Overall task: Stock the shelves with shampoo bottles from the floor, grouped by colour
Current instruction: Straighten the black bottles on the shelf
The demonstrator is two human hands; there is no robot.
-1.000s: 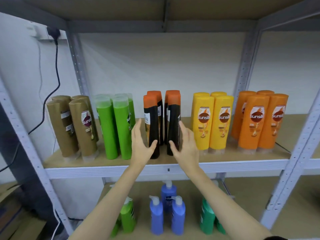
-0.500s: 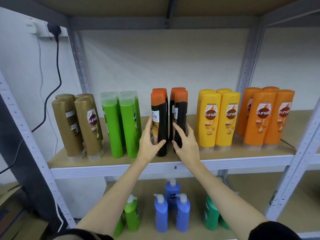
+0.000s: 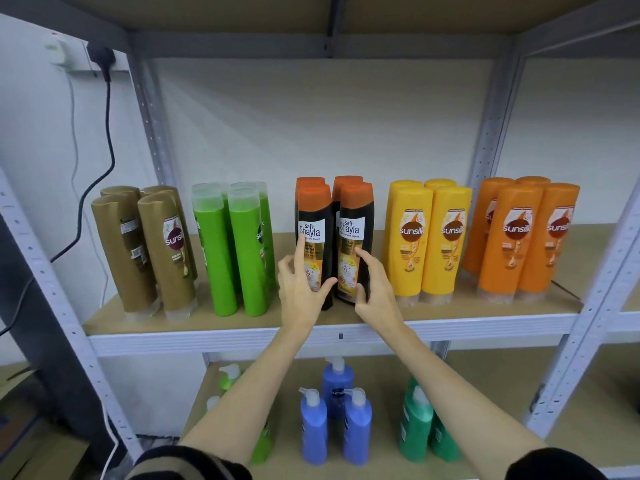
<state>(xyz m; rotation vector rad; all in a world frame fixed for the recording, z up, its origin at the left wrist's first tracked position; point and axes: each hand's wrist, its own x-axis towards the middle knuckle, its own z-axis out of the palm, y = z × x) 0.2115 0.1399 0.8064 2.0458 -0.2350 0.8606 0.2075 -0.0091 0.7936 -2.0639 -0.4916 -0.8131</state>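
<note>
Two black bottles with orange caps stand at the front of the middle group on the shelf (image 3: 207, 337), more of the same behind them. My left hand (image 3: 301, 292) grips the left black bottle (image 3: 313, 209), thumb round its right side, index finger up on the label. My right hand (image 3: 375, 289) holds the right black bottle (image 3: 355, 209) low down, thumb on its front. Both labels face me. On the same shelf stand brown bottles (image 3: 173, 251), green bottles (image 3: 242, 251), yellow bottles (image 3: 408, 237) and orange bottles (image 3: 512, 237), each colour grouped.
The shelf below holds blue pump bottles (image 3: 313, 431), dark green pump bottles (image 3: 415, 427) and light green ones (image 3: 227, 375). Grey metal uprights (image 3: 602, 306) frame the bay. A black cable (image 3: 110, 133) hangs from a wall plug at the left.
Both front black bottles have been turned so their labels face forward. My hands closed in on them from either side. The view moved closer to the shelf.
</note>
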